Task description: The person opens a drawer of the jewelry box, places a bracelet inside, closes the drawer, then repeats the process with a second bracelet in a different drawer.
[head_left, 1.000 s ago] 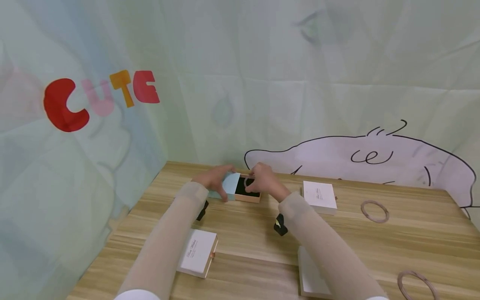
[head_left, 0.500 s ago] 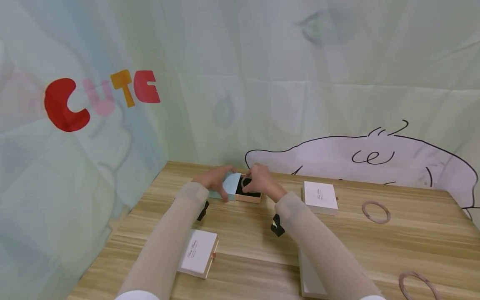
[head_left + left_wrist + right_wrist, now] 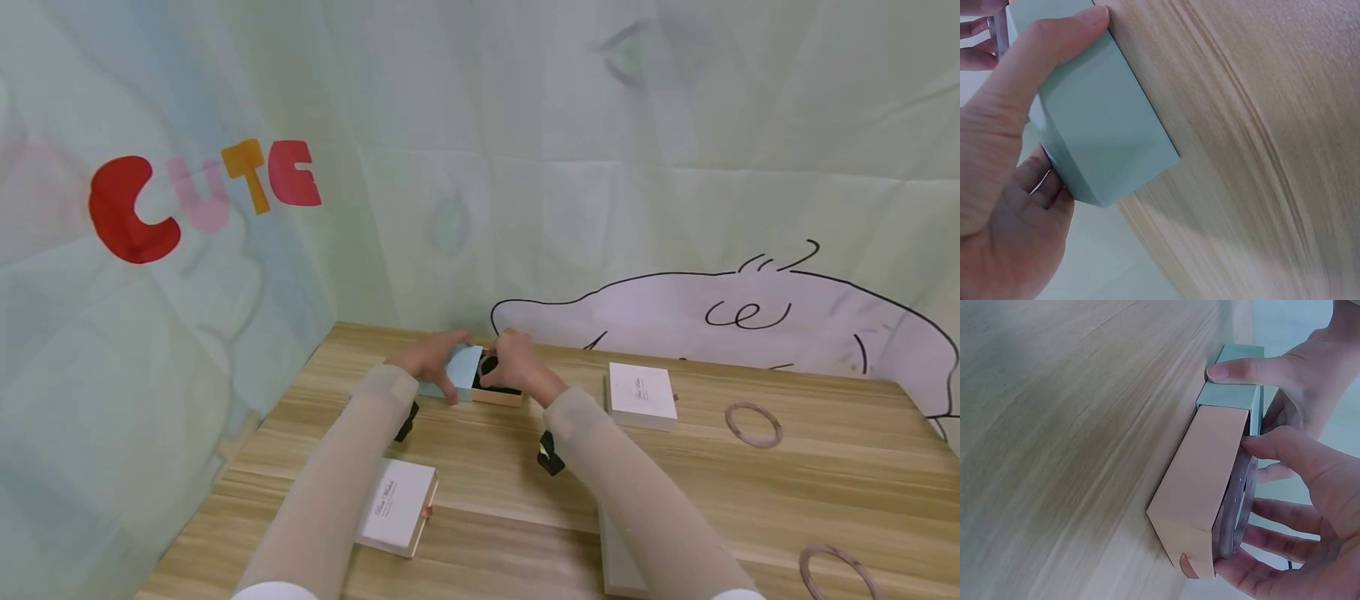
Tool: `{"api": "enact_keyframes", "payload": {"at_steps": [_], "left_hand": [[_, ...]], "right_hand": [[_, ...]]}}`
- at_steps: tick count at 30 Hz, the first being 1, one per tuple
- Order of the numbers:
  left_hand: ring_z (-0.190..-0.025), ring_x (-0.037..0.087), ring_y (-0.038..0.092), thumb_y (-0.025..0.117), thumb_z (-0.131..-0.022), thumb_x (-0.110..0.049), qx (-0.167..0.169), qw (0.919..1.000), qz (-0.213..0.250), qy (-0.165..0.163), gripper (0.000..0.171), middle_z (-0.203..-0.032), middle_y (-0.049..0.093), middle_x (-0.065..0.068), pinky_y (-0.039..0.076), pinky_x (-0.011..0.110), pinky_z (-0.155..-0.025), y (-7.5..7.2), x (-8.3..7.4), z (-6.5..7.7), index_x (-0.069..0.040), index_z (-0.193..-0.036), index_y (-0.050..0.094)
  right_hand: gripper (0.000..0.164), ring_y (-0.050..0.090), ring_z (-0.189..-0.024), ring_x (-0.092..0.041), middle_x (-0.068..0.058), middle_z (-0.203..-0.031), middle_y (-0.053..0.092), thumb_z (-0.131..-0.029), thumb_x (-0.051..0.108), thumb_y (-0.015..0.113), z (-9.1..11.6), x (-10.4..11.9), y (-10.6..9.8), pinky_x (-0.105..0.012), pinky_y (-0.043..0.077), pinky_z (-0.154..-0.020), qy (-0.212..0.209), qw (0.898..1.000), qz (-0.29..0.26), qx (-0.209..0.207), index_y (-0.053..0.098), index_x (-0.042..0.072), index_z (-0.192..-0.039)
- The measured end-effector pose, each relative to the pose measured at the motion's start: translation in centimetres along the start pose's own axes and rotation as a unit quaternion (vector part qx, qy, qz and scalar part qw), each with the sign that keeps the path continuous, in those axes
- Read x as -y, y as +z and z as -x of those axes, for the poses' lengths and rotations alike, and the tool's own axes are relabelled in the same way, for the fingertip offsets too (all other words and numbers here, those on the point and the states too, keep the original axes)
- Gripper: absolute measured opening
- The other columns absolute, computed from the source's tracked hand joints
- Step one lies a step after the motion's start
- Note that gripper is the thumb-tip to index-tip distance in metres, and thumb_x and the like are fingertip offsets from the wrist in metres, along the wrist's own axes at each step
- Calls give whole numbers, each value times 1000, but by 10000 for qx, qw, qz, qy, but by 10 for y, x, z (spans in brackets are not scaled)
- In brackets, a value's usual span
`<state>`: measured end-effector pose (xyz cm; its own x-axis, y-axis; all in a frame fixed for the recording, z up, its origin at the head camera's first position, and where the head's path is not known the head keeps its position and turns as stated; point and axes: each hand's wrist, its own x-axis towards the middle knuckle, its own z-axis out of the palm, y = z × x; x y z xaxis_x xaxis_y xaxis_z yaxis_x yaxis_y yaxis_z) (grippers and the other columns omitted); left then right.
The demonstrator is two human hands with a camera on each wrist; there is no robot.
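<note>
By the table's point(image 3: 510, 500) far edge, the blue sleeve point(image 3: 461, 367) is clamped by the left hand point(image 3: 429, 360) while the bangle point(image 3: 1229, 525), likely stiff and slippery, is rim-pinched by the right hand point(image 3: 519, 365).

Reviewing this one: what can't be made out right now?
Head view: front bangle, cut off by the bottom edge.
Head view: near white box, partly behind the right sleeve.
Head view: lettering on the far white box, too small to read.
Right wrist view: boxed bangle, partly behind the drawer wall and right hand.
</note>
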<state>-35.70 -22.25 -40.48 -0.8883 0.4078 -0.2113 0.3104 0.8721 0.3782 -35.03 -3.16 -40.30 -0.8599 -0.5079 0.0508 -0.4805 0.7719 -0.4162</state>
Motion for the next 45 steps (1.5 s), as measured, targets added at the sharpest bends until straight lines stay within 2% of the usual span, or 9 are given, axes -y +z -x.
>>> {"api": "enact_keyframes", "payload": {"at_steps": [8, 15, 20, 27, 30, 36, 45], "left_hand": [[-110, 26, 51, 96, -63, -19, 2, 10000, -26, 79, 89, -129, 55, 9, 44, 43, -94, 0, -1, 1, -14, -138, 48], [-106, 27, 51, 96, -61, -17, -44, 9998, 9, 180, 87, -123, 56, 9, 45, 42, -90, -1, 0, 1, -12, -134, 49], [-107, 27, 51, 96, -61, -17, -26, 9999, -6, 105, 91, -125, 56, 9, 45, 42, -91, 0, 0, 0, -12, -137, 47], [-107, 27, 50, 97, -60, -17, -49, 9999, 28, 84, 94, -125, 55, 10, 45, 43, -91, 1, 1, -1, -12, -139, 46], [-106, 27, 51, 97, -60, -17, -53, 9999, 32, 80, 94, -125, 55, 10, 45, 43, -91, 2, 1, -1, -12, -139, 46], [-104, 26, 51, 97, -60, -16, -62, 9999, 52, 122, 93, -123, 55, 9, 45, 41, -89, 0, 2, -2, -12, -139, 46], [-105, 27, 51, 97, -60, -15, -47, 9999, 121, 112, 91, -123, 56, 10, 46, 42, -90, -2, -1, 1, -11, -136, 48]], "right_hand": [[40, 55, -98, -28, -12, -103, 61, -78, 22, 84, -1, 1, 4, -42, 46, -90, 154, 9999, -58, 37, 74, -2, -109], [35, 55, -93, -26, -9, -98, 61, -78, 27, 85, -2, 4, 5, -42, 45, -90, 200, 9992, 343, 20, 76, 2, -101], [38, 55, -92, -25, -9, -99, 62, -79, 32, 84, -4, 6, 7, -41, 45, -89, 276, 9979, 589, 74, 76, 2, -101], [31, 53, -81, -20, -7, -88, 60, -79, 32, 83, -6, 7, 9, -39, 44, -85, 342, 9974, 617, 149, 69, 4, -83], [33, 55, -84, -21, -7, -88, 61, -80, 33, 84, -6, 9, 10, -40, 45, -87, 345, 9972, 646, 159, 70, 4, -86], [39, 58, -94, -24, -7, -90, 65, -81, 34, 84, -5, 10, 9, -42, 46, -90, 296, 9968, 726, 170, 74, 2, -102], [39, 57, -89, -25, -13, -97, 61, -81, 29, 84, 1, 11, 13, -36, 49, -81, 371, 9987, 359, 12, 66, -1, -98]]}}
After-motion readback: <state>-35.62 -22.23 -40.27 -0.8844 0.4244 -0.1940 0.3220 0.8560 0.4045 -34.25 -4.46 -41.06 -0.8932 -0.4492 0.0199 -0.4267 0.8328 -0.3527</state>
